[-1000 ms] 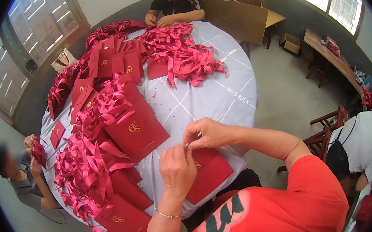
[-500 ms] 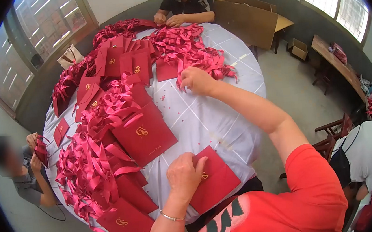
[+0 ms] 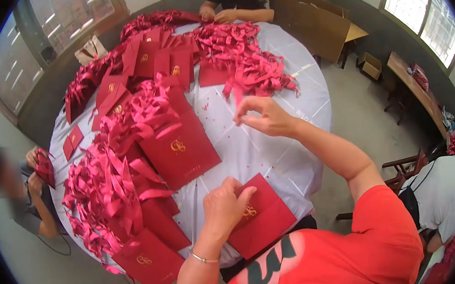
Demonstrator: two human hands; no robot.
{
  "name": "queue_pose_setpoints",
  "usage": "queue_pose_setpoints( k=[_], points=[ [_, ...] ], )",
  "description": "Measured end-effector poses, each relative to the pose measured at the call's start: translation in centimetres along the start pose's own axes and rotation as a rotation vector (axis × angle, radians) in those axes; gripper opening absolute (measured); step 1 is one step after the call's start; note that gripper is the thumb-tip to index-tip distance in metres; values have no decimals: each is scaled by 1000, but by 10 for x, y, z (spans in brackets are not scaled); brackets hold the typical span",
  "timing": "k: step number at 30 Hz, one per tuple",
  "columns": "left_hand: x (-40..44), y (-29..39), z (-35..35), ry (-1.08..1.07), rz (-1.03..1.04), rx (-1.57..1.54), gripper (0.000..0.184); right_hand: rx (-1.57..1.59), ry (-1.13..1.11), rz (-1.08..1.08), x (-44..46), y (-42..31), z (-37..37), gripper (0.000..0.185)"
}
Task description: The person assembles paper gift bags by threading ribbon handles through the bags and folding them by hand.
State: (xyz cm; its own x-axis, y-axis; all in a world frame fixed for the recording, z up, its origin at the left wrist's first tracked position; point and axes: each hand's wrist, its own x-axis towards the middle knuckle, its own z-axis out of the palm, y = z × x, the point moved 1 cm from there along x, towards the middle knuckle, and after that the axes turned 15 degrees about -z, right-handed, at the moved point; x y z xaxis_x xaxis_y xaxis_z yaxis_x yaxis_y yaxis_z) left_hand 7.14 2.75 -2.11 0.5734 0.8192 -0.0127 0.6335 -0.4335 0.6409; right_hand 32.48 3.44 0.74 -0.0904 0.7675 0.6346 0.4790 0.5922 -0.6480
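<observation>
My left hand (image 3: pixel 223 206) rests over the left part of a red bag (image 3: pixel 266 214) with a gold logo, near the table edge; its thumb is stretched out, apart from the fingers. Farther up the table my right hand (image 3: pixel 263 117) is raised with thumb and forefinger bent together. A blurred strand of pink ribbon (image 3: pixel 238 94) runs from its fingers toward the ribbon pile (image 3: pixel 256 69). A larger red bag (image 3: pixel 182 148) lies left of my hands, beside heaped bags with ribbons (image 3: pixel 107 193).
A white-grey cloth covers the round table (image 3: pixel 225 115). One person (image 3: pixel 239 3) works at the far side, another (image 3: pixel 18 187) at the left. A third, in white (image 3: pixel 443 193), is at the right. Cardboard boxes (image 3: pixel 315 26) and a wooden bench (image 3: pixel 418 93) stand beyond.
My right hand left the near bag, reached the ribbon pile and has now come back a little with a strand. My left hand shifted slightly and its thumb spread. The view has shifted.
</observation>
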Motion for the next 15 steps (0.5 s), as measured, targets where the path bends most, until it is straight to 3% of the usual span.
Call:
queue_pose_setpoints(
  k=[3, 6, 8, 9, 10, 13, 15],
  points=[
    [1, -2, 0, -77, -41, -75, 35, 12, -38, 61, -30, -69, 10, 11],
    [3, -4, 0, -224, -118, -178, 33, 92, -225, -55, -55, -122, 16, 17],
    [2, -5, -1, -258, -106, -196, 28, 26, -126, 55, -73, -122, 23, 15],
    [3, -3, -4, -354, -158, -269, 25, -37, -134, 211, -81, -116, 23, 13],
    [3, -3, -6, -445, -209, -341, 22, -37, -132, 215, -90, -109, 26, 13],
    [5, -8, -5, -594, -300, -534, 16, 314, 85, 555, -113, -100, 37, 7],
    [8, -13, -5, -676, -318, -596, 14, 305, 108, 543, -114, -103, 41, 7]
  ],
)
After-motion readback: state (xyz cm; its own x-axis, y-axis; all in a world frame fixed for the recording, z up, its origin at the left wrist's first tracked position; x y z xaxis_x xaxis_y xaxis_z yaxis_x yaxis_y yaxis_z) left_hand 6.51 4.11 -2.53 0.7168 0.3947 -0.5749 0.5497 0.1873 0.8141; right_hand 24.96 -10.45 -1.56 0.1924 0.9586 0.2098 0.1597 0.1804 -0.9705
